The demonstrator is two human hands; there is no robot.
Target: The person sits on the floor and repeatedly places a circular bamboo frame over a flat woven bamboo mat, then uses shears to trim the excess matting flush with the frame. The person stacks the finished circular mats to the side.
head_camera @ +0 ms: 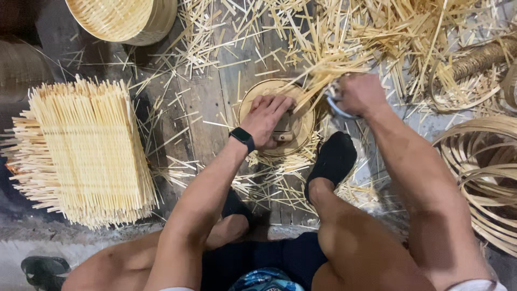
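My left hand (267, 117) presses flat, fingers together, on a round woven bamboo piece (253, 92) lying on the wooden floor, with a small wooden block under the palm. My right hand (360, 92) is closed around a tool with a pale metal part at the piece's right edge, where loose bamboo strips (323, 70) stick out. The tool's shape is mostly hidden by the fist. A dark watch (243, 137) sits on my left wrist. My foot in a black sock (334, 159) rests just below the round piece.
A tall stack of square woven bamboo mats (86, 151) stands at left. A round bamboo basket (126, 19) sits at top left. Bent bamboo hoops (484, 172) pile at right, a coiled rope (476, 59) at upper right. Cut slivers (280, 178) litter the floor.
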